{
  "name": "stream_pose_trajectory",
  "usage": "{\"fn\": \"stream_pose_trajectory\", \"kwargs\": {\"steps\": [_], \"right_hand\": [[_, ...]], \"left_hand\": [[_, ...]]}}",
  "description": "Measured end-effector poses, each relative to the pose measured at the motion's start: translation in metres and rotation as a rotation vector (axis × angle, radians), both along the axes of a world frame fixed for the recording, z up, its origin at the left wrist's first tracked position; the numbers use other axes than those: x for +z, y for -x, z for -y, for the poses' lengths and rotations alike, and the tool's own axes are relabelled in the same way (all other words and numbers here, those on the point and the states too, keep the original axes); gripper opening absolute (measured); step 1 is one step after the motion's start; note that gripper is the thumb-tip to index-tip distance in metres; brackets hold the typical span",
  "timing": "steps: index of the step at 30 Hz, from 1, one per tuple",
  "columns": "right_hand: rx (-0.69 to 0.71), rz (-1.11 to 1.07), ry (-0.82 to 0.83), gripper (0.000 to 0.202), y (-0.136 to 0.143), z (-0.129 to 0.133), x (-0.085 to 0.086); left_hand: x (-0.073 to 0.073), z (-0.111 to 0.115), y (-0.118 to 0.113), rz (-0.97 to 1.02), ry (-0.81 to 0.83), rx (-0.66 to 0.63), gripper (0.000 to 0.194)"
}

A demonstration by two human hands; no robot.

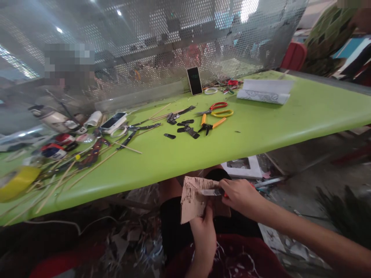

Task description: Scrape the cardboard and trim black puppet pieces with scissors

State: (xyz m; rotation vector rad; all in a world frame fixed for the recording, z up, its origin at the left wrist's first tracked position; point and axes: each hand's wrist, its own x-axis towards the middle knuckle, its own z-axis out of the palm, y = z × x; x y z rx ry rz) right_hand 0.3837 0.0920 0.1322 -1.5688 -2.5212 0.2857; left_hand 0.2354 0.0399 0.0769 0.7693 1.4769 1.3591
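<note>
Over my lap, my left hand [204, 227] grips a piece of cardboard [193, 204] from below, thumb on its face. The cardboard is brown, with many dark cut marks along its upper part. My right hand [239, 193] is closed around a utility knife [211, 192]. Its flat blade points left and lies across the cardboard's face; whether it touches cannot be made out. Most of the knife's handle is hidden in my fingers, with a bit of red-orange showing.
On the green table [261, 127] lie red-and-yellow scissors [217, 112], orange-handled pliers [210, 122], black strips [188, 129], thin sticks [95, 166] and yellow tape [20, 183]. A phone [194, 81] leans against the perforated metal screen [162, 42]. Rolled paper [263, 94] lies right. Scraps litter the floor.
</note>
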Motion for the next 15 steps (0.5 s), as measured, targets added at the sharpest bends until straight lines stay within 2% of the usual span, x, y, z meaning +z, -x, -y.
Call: {"fn": "stream_pose_trajectory", "kwargs": {"steps": [3,6,8,10,12,15], "right_hand": [[0.028,-0.098,0.105,0.007,-0.006,-0.007,0.007],[0.005,-0.195,0.178,0.007,-0.007,-0.011,0.006],[-0.029,-0.243,0.209,0.006,-0.004,-0.010,0.001],[-0.050,-0.273,0.237,0.005,0.000,-0.008,-0.004],[-0.053,-0.281,0.265,0.004,0.002,-0.007,-0.004],[-0.011,-0.272,0.325,0.008,-0.002,-0.010,0.006]], "left_hand": [[0.002,0.003,0.002,-0.034,0.023,0.005,0.039],[0.003,0.009,0.001,-0.098,0.071,0.018,0.042],[0.003,0.013,0.000,-0.143,0.155,-0.032,0.045],[0.003,0.016,0.000,-0.207,0.210,-0.141,0.048],[0.004,0.016,0.000,-0.271,0.183,-0.233,0.047],[0.007,0.013,0.002,-0.309,0.107,-0.276,0.042]]}}
